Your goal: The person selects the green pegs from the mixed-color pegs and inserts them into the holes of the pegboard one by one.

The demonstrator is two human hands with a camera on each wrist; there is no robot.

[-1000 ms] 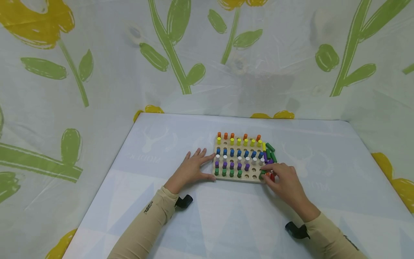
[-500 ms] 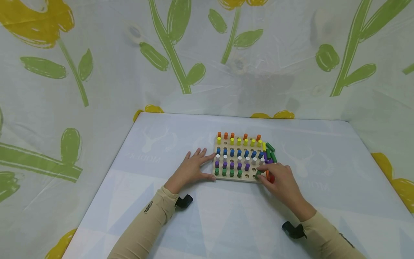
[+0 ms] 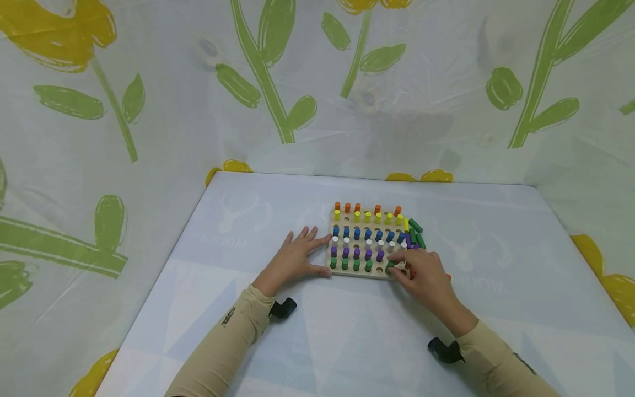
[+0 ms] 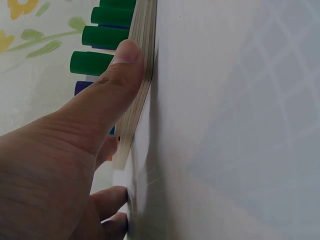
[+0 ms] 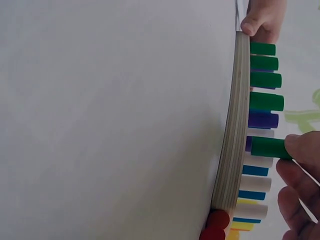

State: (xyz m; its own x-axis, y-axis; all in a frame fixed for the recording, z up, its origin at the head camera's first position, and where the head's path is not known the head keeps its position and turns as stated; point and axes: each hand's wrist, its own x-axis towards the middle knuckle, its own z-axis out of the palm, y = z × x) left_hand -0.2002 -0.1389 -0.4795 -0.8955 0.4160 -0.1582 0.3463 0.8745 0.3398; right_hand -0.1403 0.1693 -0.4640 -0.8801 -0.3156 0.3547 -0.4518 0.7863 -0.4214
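A wooden pegboard [image 3: 358,274] stands on the table with rows of upright pegs in orange, yellow, blue, white, purple and green. My right hand [image 3: 426,278] pinches a green peg [image 5: 270,148] between thumb and fingertips, close over the front row near its right end. In that row several green pegs [image 3: 356,264] stand at the left, with a bare hole [image 3: 379,270] before the held one. My left hand [image 3: 292,256] lies at the board's left side, fingers spread. Its thumb [image 4: 122,62] presses against the board's front corner in the left wrist view.
Loose green pegs [image 3: 415,225] and a yellow peg [image 3: 405,224] lie along the board's right edge. Red pegs [image 5: 218,220] rest at its front right corner. An orange peg [image 3: 448,277] shows beyond my right hand. A patterned cloth wall [image 3: 347,132] rises behind the table.
My right hand has moved left along the front row with the green peg, from the board's right end. My left hand has stayed in place.
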